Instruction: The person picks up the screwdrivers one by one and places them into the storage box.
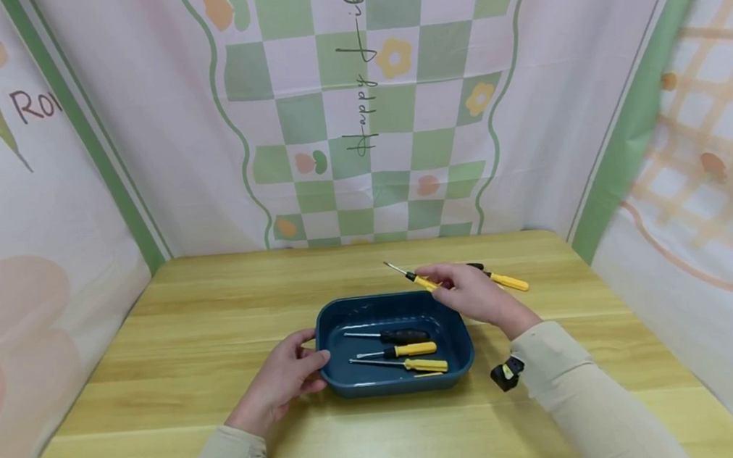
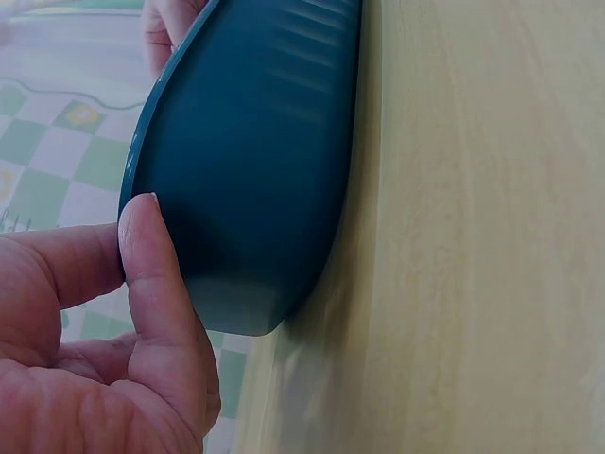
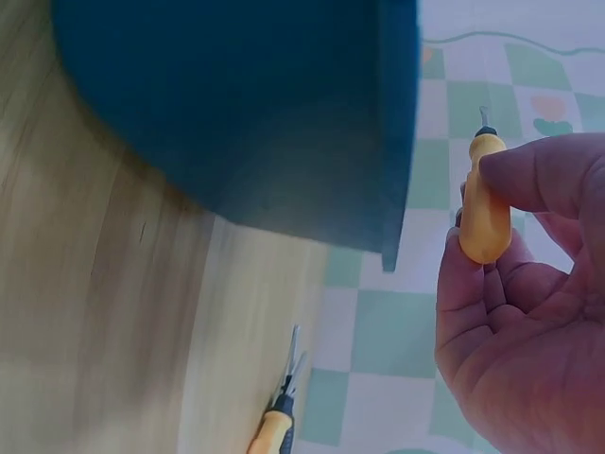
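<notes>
A dark blue rectangular tray [image 1: 393, 387] stands on the wooden table. My left hand [image 1: 290, 370] grips its left end, thumb over the rim, as the left wrist view also shows. Inside lie a black-handled screwdriver [image 1: 405, 336] and yellow-handled screwdrivers [image 1: 419, 349], their shafts pointing left. Above the tray's back right rim, my right hand [image 1: 473, 294] pinches another yellow-handled screwdriver [image 3: 487, 213] by its handle, with the shaft pointing away to the upper left. Behind that hand, another yellow screwdriver [image 1: 508, 281] and a black handle [image 1: 475, 266] lie on the table, partly hidden.
The wooden table [image 1: 206, 345] runs back to a printed curtain [image 1: 408, 109] with a green check pattern. Further printed cloth [image 1: 25, 215] hangs on the left and right sides. Black wrist cameras [image 1: 507, 373] sit at both sleeves.
</notes>
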`<state>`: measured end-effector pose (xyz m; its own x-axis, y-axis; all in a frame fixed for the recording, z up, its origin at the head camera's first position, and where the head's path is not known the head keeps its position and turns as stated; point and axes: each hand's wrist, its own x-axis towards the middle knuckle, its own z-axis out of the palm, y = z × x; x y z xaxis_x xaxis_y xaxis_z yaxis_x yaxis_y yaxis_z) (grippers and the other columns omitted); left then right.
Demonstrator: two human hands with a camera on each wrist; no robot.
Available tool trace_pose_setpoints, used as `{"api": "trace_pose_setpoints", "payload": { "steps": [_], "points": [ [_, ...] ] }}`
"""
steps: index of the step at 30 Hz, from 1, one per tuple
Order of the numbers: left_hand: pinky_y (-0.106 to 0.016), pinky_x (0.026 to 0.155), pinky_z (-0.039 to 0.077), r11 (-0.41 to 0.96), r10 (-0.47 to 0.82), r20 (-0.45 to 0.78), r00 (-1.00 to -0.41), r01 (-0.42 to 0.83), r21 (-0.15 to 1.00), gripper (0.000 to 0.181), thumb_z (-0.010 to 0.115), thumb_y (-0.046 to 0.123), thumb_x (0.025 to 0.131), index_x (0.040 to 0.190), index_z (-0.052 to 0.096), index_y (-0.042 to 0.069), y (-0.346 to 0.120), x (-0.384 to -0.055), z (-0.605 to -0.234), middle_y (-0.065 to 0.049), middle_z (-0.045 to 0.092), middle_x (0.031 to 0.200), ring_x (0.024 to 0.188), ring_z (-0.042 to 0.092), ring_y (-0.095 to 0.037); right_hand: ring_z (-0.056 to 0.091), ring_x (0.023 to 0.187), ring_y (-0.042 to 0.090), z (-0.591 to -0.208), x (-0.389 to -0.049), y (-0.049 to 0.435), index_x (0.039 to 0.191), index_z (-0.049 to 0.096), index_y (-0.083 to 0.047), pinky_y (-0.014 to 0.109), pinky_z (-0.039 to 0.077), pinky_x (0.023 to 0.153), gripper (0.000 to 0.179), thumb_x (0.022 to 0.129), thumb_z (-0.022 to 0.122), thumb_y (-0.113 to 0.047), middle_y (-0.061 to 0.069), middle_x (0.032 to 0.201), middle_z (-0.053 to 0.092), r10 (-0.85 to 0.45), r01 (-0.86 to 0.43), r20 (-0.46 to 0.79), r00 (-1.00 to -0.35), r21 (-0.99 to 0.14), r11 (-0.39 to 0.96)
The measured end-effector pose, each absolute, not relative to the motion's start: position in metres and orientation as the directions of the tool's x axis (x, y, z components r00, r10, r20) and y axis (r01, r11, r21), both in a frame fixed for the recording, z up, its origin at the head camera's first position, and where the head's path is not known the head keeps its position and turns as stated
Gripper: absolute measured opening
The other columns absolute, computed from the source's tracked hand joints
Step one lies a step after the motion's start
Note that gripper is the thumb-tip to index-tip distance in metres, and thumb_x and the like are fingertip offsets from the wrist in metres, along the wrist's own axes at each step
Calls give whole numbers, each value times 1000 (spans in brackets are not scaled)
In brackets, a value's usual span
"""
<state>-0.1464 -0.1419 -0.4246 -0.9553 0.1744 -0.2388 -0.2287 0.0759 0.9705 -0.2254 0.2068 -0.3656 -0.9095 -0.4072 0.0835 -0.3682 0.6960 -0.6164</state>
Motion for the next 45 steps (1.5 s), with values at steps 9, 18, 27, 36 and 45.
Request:
{"api": "trace_pose_setpoints", "payload": {
  "steps": [9,18,27,36,45],
  "points": [
    [-26,67,62,69,182,-239,-954,-230,971,59,66,14,103,156,43,4,-142,-146,-424,-17,58,113,77,65,-20,60,108,23,-364,-223,194,146,61,-12,42,56,94,43,103,58,-9,9,140,64,-455,-414,85,-886,-589,694],
    [-25,66,62,53,186,-238,-953,-232,971,58,67,13,103,155,43,3,-142,-146,-426,-17,57,112,77,65,-19,56,83,18,-366,-223,186,142,64,-11,33,52,75,42,101,59,-5,11,121,70,-516,-468,98,-851,-587,660],
    [-25,65,62,54,174,-242,-955,-236,970,57,66,12,103,154,44,3,-141,-148,-426,-17,58,111,76,65,-19,57,79,14,-368,-220,180,140,67,-14,32,53,75,41,100,60,-5,3,124,72,-543,-511,109,-832,-531,676],
    [-26,66,62,67,168,-240,-956,-232,970,58,67,14,102,155,44,4,-140,-147,-425,-17,58,113,77,65,-20,58,92,17,-371,-220,174,140,67,-18,36,54,85,41,100,60,-7,3,130,70,-548,-498,58,-835,-506,704],
    [-28,68,63,87,166,-238,-957,-226,970,58,67,15,103,155,44,5,-141,-146,-425,-17,58,115,79,65,-21,64,109,20,-377,-221,170,138,68,-11,49,56,100,39,101,58,-5,8,135,69,-574,-516,48,-818,-503,694]
  ]
}}
